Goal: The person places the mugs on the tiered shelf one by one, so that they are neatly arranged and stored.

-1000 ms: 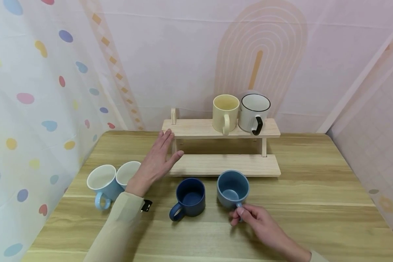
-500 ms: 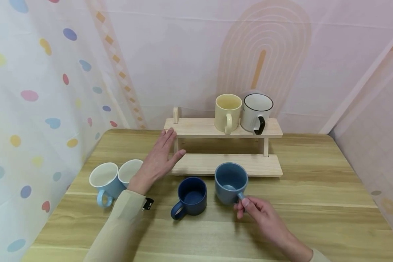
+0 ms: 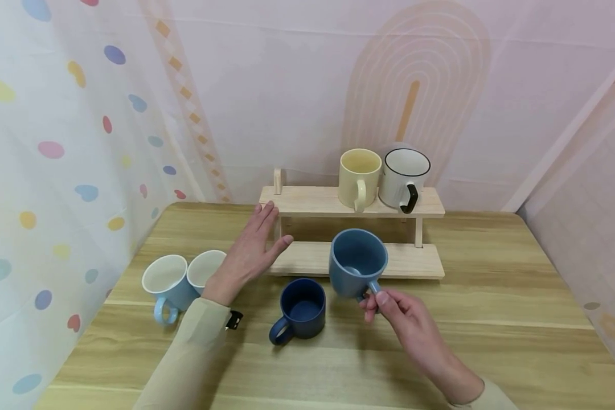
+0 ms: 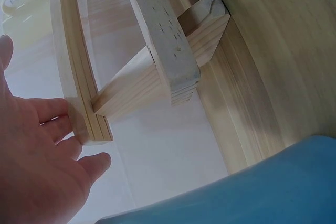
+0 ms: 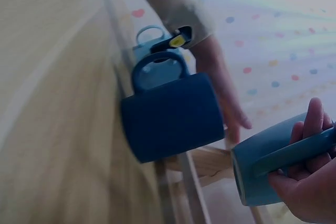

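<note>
- Fingers of our right hand (image 3: 415,327) are grasping the handle (image 3: 374,286) of a grey-blue mug (image 3: 345,280), which we hold above the table (image 3: 492,341), just beyond the fingertips.
- Our left hand (image 3: 246,256) holds nothing, its fingers stretched out, touching the end of the wooden rack (image 3: 307,200).
- Left of our right fingers, a navy mug (image 3: 307,319) stands on the table.
- Farther beyond them, a yellow mug (image 3: 352,185) and white mug (image 3: 394,189) sit on the upper shelf.

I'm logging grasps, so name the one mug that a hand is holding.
The grey-blue mug, to the right of the dark blue mug: the right hand grips its handle. No hand grips the others.
</note>
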Demonstrator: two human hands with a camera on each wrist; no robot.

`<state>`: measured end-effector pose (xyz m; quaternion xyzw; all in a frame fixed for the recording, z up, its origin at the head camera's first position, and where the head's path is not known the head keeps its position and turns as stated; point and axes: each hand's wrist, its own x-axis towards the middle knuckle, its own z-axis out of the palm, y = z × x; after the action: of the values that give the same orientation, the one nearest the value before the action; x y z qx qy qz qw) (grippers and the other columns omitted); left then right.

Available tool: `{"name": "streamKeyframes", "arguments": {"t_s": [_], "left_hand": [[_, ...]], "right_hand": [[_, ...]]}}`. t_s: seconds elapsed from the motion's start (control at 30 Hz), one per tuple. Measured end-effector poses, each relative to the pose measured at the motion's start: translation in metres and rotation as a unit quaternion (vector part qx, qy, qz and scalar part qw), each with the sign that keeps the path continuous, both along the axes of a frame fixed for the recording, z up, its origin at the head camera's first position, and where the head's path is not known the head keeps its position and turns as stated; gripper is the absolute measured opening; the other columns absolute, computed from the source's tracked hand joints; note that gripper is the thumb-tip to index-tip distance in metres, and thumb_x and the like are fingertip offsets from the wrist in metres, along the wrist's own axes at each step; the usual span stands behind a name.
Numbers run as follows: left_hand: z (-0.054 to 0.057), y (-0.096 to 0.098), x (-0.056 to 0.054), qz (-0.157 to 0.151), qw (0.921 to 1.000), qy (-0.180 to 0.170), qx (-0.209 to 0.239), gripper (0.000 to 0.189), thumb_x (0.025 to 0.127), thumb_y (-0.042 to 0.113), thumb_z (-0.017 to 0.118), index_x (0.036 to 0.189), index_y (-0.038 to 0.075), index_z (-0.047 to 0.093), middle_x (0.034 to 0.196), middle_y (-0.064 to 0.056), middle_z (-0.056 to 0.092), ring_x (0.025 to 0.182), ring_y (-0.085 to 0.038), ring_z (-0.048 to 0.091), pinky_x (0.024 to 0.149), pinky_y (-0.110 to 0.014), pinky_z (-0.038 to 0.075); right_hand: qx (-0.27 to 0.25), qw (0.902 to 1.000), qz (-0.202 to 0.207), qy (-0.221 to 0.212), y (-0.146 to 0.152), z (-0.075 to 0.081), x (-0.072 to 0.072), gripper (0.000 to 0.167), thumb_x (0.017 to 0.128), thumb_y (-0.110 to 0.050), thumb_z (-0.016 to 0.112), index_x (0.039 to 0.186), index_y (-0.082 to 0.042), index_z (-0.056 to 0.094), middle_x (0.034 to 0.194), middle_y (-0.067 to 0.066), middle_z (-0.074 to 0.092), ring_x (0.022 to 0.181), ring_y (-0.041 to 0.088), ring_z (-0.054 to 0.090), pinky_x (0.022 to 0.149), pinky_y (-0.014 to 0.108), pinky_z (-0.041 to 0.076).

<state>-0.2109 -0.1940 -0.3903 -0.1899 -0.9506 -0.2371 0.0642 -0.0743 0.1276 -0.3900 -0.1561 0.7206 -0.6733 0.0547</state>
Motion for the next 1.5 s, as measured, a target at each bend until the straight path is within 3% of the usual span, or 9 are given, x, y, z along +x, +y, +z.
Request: {"name": "streamKeyframes", "arguments": {"t_s": [0.23, 0.4, 1.0, 1.5], "left_hand": [[0.002, 0.0, 0.001, 0.004, 1.0, -0.002, -0.004, 0.088, 0.105, 0.064, 0.042, 0.164, 0.003, 0.021, 0.173, -0.011, 0.013, 0.16, -0.028, 0.001, 0.127, -0.049, 0.013], [0.002, 0.0, 0.001, 0.005, 0.9999, -0.004, -0.008, 0.088, 0.105, 0.063, 0.043, 0.165, 0.003, 0.021, 0.173, -0.011, 0.012, 0.16, -0.028, 0.001, 0.127, -0.049, 0.013], [0.001, 0.001, 0.002, 0.007, 1.0, -0.001, -0.003, 0.086, 0.105, 0.061, 0.045, 0.164, 0.003, 0.022, 0.173, -0.011, 0.013, 0.16, -0.028, 0.0, 0.127, -0.051, 0.014], [0.002, 0.002, 0.003, 0.013, 0.9999, -0.01, 0.0, 0.088, 0.104, 0.065, 0.042, 0.165, 0.006, 0.02, 0.173, -0.008, 0.011, 0.16, -0.027, -0.002, 0.127, -0.052, 0.014]], "right_hand": [[-0.03, 0.9995, -0.005, 0.008, -0.012, 0.013, -0.007, 0.036, 0.113, -0.019, 0.045, 0.106, 0.009, 0.065, 0.088, 0.011, 0.07, 0.111, 0.031, 0.066, 0.102, 0.028, 0.049], [-0.035, 0.9992, -0.01, 0.018, -0.021, 0.02, -0.014, 0.036, 0.113, -0.02, 0.046, 0.105, 0.009, 0.066, 0.087, 0.006, 0.071, 0.111, 0.026, 0.065, 0.103, 0.028, 0.049], [-0.067, 0.9977, -0.007, 0.01, -0.048, 0.046, -0.037, 0.039, 0.112, -0.031, 0.048, 0.109, 0.004, 0.065, 0.093, 0.012, 0.069, 0.112, 0.035, 0.063, 0.109, 0.043, 0.045], [-0.082, 0.9955, -0.018, 0.043, -0.07, 0.058, -0.062, 0.037, 0.112, -0.029, 0.049, 0.112, 0.003, 0.067, 0.094, 0.011, 0.072, 0.117, 0.03, 0.063, 0.115, 0.05, 0.038]]}}
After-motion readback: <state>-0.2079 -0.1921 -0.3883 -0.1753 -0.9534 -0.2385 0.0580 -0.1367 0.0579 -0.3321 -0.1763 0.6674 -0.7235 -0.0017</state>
